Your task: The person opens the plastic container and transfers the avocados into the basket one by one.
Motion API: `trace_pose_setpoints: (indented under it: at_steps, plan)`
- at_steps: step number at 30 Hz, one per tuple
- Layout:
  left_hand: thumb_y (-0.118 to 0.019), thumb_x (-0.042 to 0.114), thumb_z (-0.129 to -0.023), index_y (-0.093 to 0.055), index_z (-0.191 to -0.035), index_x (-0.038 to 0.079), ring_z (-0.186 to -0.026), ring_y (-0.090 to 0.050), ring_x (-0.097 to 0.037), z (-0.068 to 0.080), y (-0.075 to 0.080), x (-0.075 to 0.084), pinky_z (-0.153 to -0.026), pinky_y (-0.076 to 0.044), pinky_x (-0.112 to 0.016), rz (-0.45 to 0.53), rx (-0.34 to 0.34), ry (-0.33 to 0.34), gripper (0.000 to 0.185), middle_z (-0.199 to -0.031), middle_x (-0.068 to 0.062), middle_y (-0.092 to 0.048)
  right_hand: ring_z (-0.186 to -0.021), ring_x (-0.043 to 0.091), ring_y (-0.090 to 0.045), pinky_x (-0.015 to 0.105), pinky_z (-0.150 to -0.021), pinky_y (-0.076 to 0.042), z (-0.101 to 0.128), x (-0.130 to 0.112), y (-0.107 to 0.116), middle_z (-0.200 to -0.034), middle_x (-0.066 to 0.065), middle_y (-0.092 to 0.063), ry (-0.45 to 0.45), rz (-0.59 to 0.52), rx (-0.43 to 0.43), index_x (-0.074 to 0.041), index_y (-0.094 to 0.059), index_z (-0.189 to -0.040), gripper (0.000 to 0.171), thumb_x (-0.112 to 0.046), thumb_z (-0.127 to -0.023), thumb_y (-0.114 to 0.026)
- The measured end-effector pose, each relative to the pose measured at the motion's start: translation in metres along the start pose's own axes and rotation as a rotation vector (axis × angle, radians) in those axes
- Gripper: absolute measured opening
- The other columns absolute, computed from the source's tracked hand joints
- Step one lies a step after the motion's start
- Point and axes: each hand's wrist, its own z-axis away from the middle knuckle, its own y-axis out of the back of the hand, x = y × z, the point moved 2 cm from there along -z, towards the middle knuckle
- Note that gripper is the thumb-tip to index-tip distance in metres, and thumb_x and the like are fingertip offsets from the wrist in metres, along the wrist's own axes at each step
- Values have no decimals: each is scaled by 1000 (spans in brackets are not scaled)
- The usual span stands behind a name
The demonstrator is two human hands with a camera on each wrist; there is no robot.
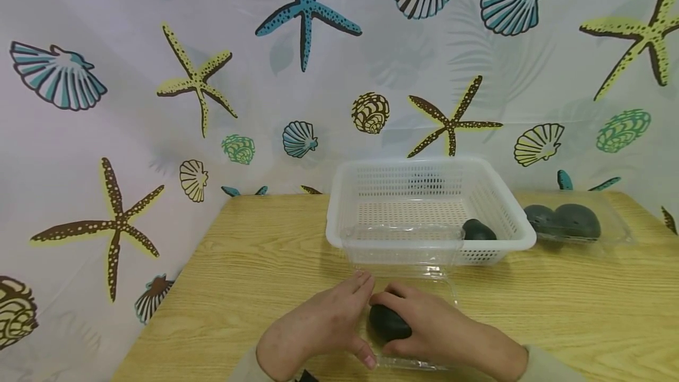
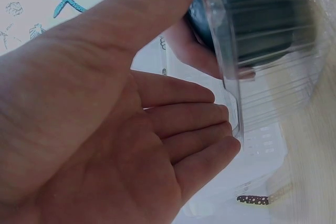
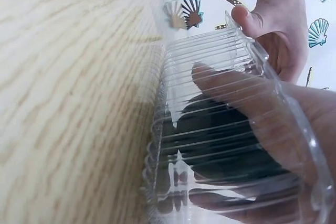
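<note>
The left hand (image 1: 318, 326) rests at the near edge of the wooden table (image 1: 223, 276), at about 6 o'clock in the head view. Its fingers (image 2: 181, 124) are straight and pressed together, their tips against the wall of a clear plastic box (image 1: 419, 287), with the thumb lying along the box's near left corner. It steadies the box without curling round it.

Just to its right, the right hand (image 1: 445, 332) reaches into the open box and wraps a dark avocado (image 1: 389, 323). The right wrist view shows, through the ribbed wall of the box (image 3: 231, 129), fingers (image 3: 231, 85) curled over the top of the fruit (image 3: 220, 140). The avocado sits low in the box, at 9 o'clock of the right palm and just right of the left fingertips, with only the clear wall between.

Behind the hands, at 12 o'clock, stands a white basket (image 1: 509, 223) with another avocado (image 1: 478, 230) in its near right corner; the raised clear lid (image 1: 403, 234) leans against the basket's front. At about 2 o'clock, a second clear box (image 1: 617, 223) holds two more avocados (image 1: 575, 221).
</note>
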Motion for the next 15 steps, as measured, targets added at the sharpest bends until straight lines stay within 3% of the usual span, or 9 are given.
trace_pose_setpoints:
  at_steps: [3,8,15]
  plan:
    - [-80,60,-62,-30,-153,2,-149,-32,-24,-1,0,0,-117,-37,-36,3,-3,6,119,-160,-14,-33,-97,4,-57,26,-79,-54,-2,0,-2,-118,-9,-56,-4,3,18,-23,-57,-133,59,-41,-81,-79]
    - [-80,60,-62,-30,-153,2,-149,-31,-24,-2,0,0,-117,-37,-36,10,-10,22,119,-160,-13,-33,-111,10,-60,31,-90,-55,-4,-2,-3,-128,-5,-58,60,12,25,-14,-58,-131,57,-30,-81,-81]
    - [-81,59,-62,-30,-153,2,-150,-31,-24,-1,0,0,-117,-37,-35,9,-10,22,119,-160,-14,-33,-110,8,-61,29,-91,-55,-5,-2,-1,-125,-6,-60,66,23,-19,-11,-59,-130,57,-28,-81,-81]
